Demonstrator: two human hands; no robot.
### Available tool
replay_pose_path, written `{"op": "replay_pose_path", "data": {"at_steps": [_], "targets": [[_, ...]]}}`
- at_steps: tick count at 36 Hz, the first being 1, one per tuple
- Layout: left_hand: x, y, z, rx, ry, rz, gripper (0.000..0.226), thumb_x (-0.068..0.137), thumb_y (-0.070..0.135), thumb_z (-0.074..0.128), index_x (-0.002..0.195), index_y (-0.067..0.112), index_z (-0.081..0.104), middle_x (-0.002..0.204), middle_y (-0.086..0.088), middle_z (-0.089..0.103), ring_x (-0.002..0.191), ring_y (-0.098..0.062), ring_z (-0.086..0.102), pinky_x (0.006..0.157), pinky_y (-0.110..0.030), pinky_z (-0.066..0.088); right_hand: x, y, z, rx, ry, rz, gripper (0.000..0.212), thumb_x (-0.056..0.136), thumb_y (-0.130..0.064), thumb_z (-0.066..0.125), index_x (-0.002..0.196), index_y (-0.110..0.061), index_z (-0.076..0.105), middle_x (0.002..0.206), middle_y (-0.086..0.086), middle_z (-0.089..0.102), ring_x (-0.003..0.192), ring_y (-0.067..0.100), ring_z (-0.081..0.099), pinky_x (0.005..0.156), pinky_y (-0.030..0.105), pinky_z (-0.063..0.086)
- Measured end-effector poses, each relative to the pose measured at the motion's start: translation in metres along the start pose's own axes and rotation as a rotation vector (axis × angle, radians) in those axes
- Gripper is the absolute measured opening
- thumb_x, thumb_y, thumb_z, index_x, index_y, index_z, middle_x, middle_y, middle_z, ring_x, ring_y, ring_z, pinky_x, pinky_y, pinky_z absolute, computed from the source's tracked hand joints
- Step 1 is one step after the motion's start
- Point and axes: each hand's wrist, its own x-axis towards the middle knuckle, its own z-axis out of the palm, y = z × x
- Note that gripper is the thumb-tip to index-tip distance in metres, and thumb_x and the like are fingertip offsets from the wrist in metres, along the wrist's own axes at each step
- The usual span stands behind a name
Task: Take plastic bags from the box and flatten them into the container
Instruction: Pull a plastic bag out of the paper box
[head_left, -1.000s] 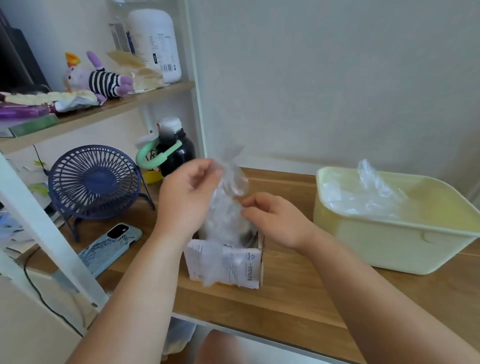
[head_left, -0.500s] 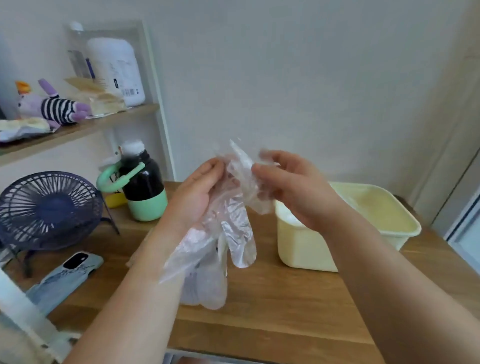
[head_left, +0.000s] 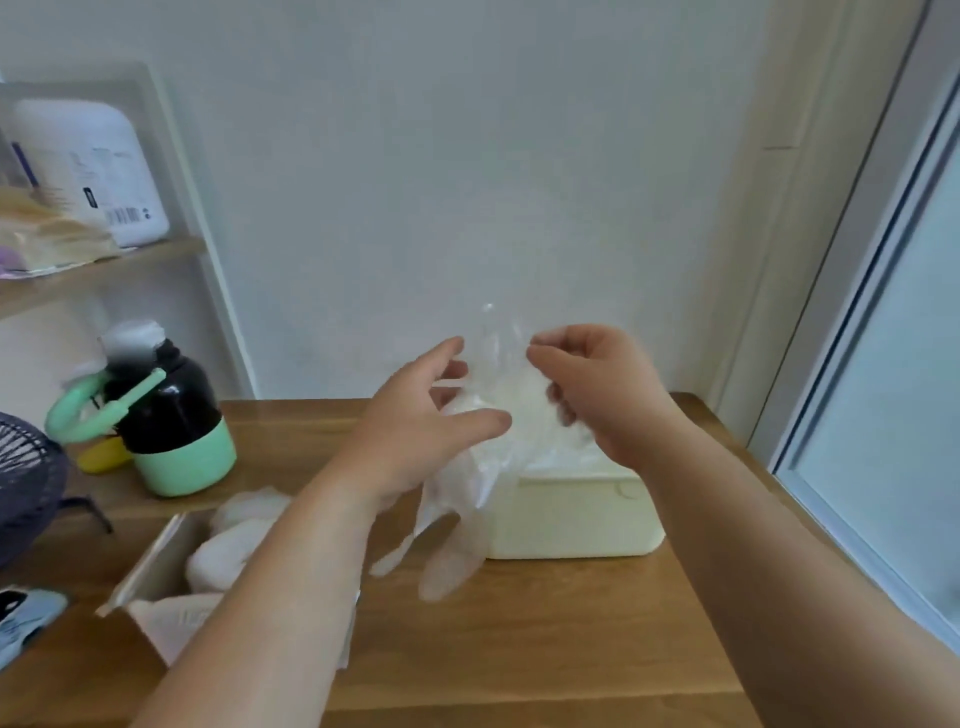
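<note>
- Head view: the plastic bag (head_left: 467, 488) hangs in the air between both hands, in front of the pale yellow container (head_left: 571, 519) and above the table (head_left: 571, 649). The film is clear and motion-blurred, so its upper edge almost vanishes against the white wall. Its lower part dangles in finger-like lobes over the container's front wall.
- The right hand (head_left: 597, 395) has its fingers curled and pinches the bag's upper part.
- The left hand (head_left: 415, 421) is spread, fingers mostly straight, with the thumb lying against the film. A firm grip cannot be made out.
- The container stands at the back of the table. The hands and the bag cover its opening, so what lies inside is hard to tell.
- The box (head_left: 150, 566) sits at the lower left with one flap up and crumpled white plastic (head_left: 234, 530) bulging from it. The left forearm hides its right side.
- A black and green bottle (head_left: 171, 426) stands left of the hands, its top blurred.
- A dark fan (head_left: 26, 499) and a phone (head_left: 26, 618) are cut off by the left edge.
- On the shelf (head_left: 104, 265) a white jug (head_left: 104, 171) is blurred, its label unreadable.
</note>
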Motion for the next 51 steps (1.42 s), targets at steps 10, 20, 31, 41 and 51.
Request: {"op": "replay_pose_path", "data": {"at_steps": [10,20,31,41,51], "targets": [[0.051,-0.01,0.003,-0.313,0.176,-0.202,0.011,0.083,0.001,0.063,0.083,0.011,0.069,0.081,-0.006,0.068,0.07,-0.019,0.062,0.069,-0.031,0.048,0.021,0.021,-0.034,-0.03,0.095,0.162,0.018,0.09,-0.013,0.057,0.074,-0.007,0.059,0.059,0.001,0.044,0.033,0.006,0.034,0.034,0.014,0.022],[0.044,0.007,0.034,0.1,0.584,0.436,0.025,0.093,0.026,0.054,0.116,0.024,0.065,0.102,0.018,0.06,0.094,0.001,0.057,0.078,-0.008,0.044,0.052,0.071,-0.06,-0.276,0.249,0.302,0.019,0.082,-0.004,0.046,0.065,-0.01,0.04,0.059,0.01,0.034,0.047,0.019,0.027,0.045,0.025,0.019],[0.079,-0.021,0.08,1.007,-0.587,-0.06,0.08,0.087,0.057,0.06,0.153,0.031,0.022,0.16,0.005,0.018,0.146,-0.02,0.023,0.116,-0.041,0.026,0.059,0.095,-0.077,-0.887,0.129,0.229,0.01,0.093,-0.015,0.048,0.09,-0.007,0.053,0.073,0.004,0.051,0.066,0.023,0.048,0.049,0.026,0.033],[0.101,-0.045,0.098,1.068,-0.719,-0.149,0.071,0.095,0.04,0.056,0.154,0.029,0.018,0.158,0.001,0.026,0.135,-0.023,0.038,0.107,-0.033,0.037,0.059,0.082,-0.062,-1.3,-0.273,-0.12,0.051,0.089,-0.035,0.057,0.137,-0.026,0.044,0.137,-0.004,0.048,0.124,0.019,0.045,0.101,0.029,0.034],[0.098,-0.043,0.091,0.945,-0.765,-0.213,0.077,0.09,0.051,0.058,0.154,0.03,0.019,0.159,0.004,0.026,0.141,-0.022,0.034,0.108,-0.032,0.033,0.062,0.09,-0.06,-1.2,-0.749,0.448,0.066,0.088,-0.033,0.062,0.146,-0.02,0.032,0.145,0.002,0.042,0.129,0.024,0.042,0.09,0.03,0.033]]}}
